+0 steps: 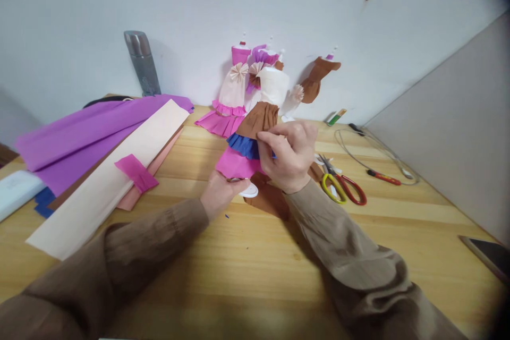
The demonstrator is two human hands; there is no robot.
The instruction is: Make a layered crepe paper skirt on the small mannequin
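Observation:
A small mannequin in a paper dress (261,117) stands on the wooden table (247,255), with a white top and brown, blue and pink skirt layers. My left hand (221,191) grips its white round base under the pink layer. My right hand (289,154) is closed in a pinch on the skirt's blue and brown layers. Brown paper scraps (266,199) lie under my right wrist.
Two more paper-dressed mannequins (235,90) (319,77) stand against the wall. Purple, cream and pink crepe sheets (103,154) lie at left. Scissors (345,186) rest at right, then a wire and a red tool (384,176). A metal flask (142,64) stands behind. A phone (488,255) lies far right.

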